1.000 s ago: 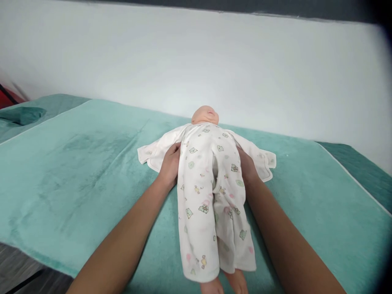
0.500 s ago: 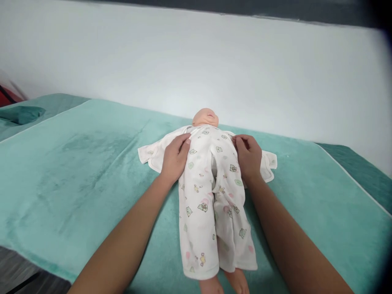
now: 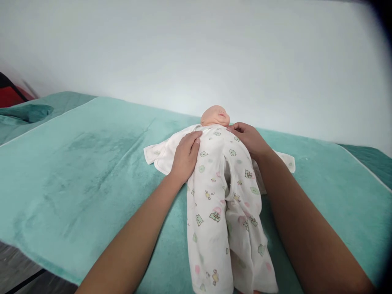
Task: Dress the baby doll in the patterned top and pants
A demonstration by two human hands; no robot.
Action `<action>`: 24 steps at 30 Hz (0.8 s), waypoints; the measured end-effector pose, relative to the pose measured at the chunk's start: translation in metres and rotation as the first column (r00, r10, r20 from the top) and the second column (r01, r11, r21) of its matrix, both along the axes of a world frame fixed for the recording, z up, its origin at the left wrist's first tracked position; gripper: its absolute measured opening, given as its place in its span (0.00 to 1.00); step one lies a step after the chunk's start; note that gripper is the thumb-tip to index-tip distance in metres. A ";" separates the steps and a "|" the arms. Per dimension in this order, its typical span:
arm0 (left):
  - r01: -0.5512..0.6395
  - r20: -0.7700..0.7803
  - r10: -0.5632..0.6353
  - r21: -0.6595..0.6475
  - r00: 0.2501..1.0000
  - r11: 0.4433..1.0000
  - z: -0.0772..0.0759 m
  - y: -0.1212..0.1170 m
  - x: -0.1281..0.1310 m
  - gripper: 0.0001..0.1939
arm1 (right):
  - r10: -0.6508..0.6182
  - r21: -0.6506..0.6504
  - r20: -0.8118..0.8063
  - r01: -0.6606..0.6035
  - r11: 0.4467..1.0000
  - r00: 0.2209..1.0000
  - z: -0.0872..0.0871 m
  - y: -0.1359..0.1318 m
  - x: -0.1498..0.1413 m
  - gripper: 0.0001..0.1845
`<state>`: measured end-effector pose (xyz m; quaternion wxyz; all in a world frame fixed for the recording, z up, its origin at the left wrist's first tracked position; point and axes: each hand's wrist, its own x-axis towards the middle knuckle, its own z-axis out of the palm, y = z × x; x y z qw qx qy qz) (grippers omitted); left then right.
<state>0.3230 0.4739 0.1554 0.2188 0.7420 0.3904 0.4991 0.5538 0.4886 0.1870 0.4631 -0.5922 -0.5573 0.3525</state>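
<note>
A baby doll lies on its back on a teal towel, head towards the wall. It wears white printed clothes with small animal figures. My left hand rests flat on the doll's left chest and shoulder, fingers together and stretched out. My right hand lies at the top of the garment near the neck, its fingers curled onto the cloth edge. The doll's feet are out of view below.
A white wall rises right behind the doll's head. A darker green cloth and something red sit at the far left. The towel's front edge drops off at the lower left; darker bedding shows at right.
Both hands slid from the doll's sides at waist height up to its chest and neck. The view has moved closer and a little left, hiding the feet.
</note>
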 end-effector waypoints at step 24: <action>-0.122 -0.137 0.089 -0.259 0.987 0.958 0.014 0.037 -0.004 0.06 | -0.057 0.079 0.039 0.054 0.995 0.998 -0.014 0.005 0.004 0.17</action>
